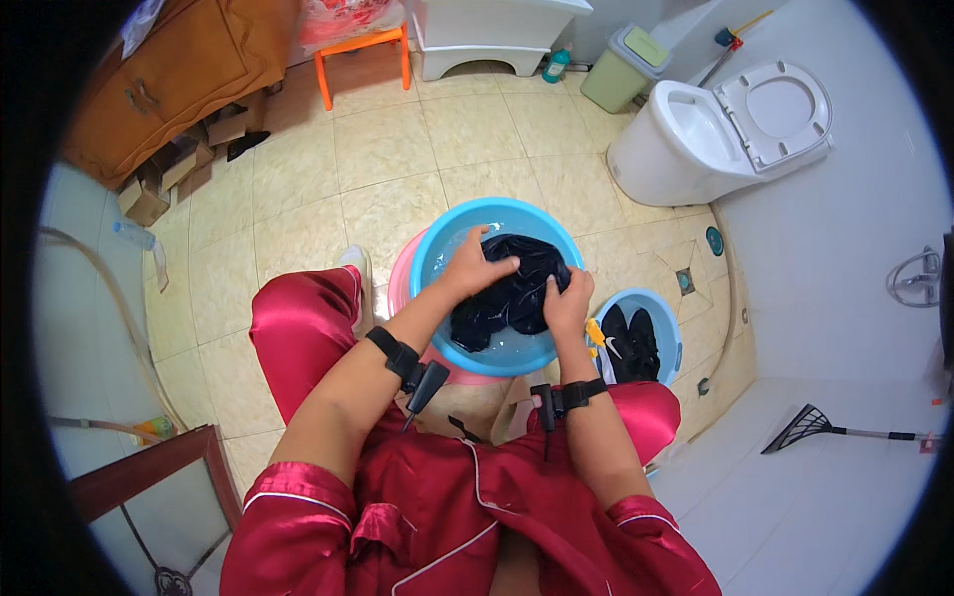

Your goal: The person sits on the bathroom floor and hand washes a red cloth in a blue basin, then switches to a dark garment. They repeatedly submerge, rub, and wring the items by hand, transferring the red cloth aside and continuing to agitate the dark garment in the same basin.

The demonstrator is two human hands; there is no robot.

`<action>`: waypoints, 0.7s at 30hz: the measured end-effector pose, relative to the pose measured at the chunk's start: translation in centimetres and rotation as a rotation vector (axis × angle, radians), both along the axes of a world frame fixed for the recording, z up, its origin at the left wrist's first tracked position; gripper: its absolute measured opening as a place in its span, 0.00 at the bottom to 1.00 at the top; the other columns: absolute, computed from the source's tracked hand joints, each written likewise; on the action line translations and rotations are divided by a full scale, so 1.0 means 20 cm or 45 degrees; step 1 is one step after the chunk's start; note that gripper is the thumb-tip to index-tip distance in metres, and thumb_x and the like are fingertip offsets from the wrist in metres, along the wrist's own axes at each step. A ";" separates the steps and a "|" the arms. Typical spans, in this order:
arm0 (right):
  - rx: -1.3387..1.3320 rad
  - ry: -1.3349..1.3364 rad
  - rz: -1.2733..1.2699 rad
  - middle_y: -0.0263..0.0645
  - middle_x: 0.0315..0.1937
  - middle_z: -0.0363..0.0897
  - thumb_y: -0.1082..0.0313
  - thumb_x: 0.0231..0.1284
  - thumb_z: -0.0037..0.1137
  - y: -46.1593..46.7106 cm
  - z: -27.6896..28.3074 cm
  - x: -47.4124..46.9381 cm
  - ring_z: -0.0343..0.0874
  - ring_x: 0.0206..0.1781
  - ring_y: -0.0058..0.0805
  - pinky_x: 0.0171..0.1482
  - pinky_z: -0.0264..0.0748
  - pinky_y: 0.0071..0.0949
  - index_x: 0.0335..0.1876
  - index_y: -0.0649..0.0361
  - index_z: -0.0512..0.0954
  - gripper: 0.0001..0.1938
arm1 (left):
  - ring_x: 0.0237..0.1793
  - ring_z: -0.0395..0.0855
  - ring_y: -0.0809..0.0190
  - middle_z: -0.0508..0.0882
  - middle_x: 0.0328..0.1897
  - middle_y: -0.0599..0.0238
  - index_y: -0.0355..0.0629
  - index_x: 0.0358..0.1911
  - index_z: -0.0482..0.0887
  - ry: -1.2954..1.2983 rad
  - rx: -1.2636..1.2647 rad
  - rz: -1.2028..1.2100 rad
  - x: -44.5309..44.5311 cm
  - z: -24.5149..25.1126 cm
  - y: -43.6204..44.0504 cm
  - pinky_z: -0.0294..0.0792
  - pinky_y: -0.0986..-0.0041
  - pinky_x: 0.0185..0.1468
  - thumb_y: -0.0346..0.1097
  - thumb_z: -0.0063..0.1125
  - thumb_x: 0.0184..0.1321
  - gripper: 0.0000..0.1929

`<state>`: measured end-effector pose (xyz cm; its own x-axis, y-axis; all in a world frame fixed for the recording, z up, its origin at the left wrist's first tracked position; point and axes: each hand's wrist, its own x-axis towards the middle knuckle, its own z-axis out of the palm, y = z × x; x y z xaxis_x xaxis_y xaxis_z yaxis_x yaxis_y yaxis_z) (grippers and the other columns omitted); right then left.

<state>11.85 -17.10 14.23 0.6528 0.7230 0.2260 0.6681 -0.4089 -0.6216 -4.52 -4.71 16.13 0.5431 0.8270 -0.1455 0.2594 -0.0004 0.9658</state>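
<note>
A wet, dark garment (510, 298) lies bunched in a blue plastic basin (422, 313) that holds some water. My left hand (477, 267) is over the garment's left side, thumb resting on the cloth and forefinger spread away from it. Its other fingers are mostly hidden, so its grip is unclear. At the right edge of the bundle, my right hand (570, 302) pinches the dark fabric between thumb and fingers. Beneath the blue basin, the rim of a pink basin (400, 276) shows.
To my right, a smaller light-blue basin (674, 339) holds black shoes (630, 343) and a yellow-handled item (594, 333). Farther off stand a white toilet (656, 160), a lidded green bin (622, 74) and an orange stool (361, 41). A wooden cabinet (171, 74) is at far left.
</note>
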 end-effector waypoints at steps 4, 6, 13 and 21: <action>-0.255 -0.061 0.232 0.61 0.69 0.56 0.69 0.57 0.60 -0.02 -0.16 -0.09 0.62 0.66 0.64 0.63 0.67 0.49 0.60 0.59 0.70 0.24 | 0.75 0.44 0.36 0.49 0.76 0.39 0.50 0.74 0.49 0.997 0.471 -0.589 -0.04 -0.11 -0.13 0.49 0.36 0.68 0.72 0.69 0.33 0.64; -0.539 -0.096 0.331 0.46 0.73 0.53 0.65 0.59 0.59 -0.03 -0.22 -0.16 0.58 0.69 0.62 0.59 0.67 0.61 0.68 0.46 0.66 0.29 | 0.77 0.31 0.34 0.37 0.79 0.44 0.60 0.76 0.44 1.231 0.495 -0.784 -0.04 -0.15 -0.18 0.42 0.27 0.65 0.75 0.68 0.31 0.66; -1.003 -0.126 0.415 0.37 0.77 0.44 0.56 0.66 0.50 0.10 -0.30 -0.21 0.47 0.74 0.64 0.58 0.61 0.73 0.72 0.37 0.61 0.28 | 0.77 0.27 0.35 0.31 0.80 0.54 0.64 0.76 0.38 1.406 0.370 -0.912 0.05 -0.23 -0.12 0.38 0.27 0.67 0.77 0.67 0.29 0.69; -1.116 0.085 0.435 0.34 0.78 0.40 0.56 0.65 0.51 0.21 -0.33 -0.17 0.43 0.75 0.61 0.66 0.51 0.70 0.71 0.34 0.62 0.28 | 0.76 0.27 0.33 0.31 0.80 0.49 0.56 0.76 0.36 1.494 0.353 -0.995 0.13 -0.36 -0.05 0.36 0.27 0.68 0.80 0.63 0.30 0.71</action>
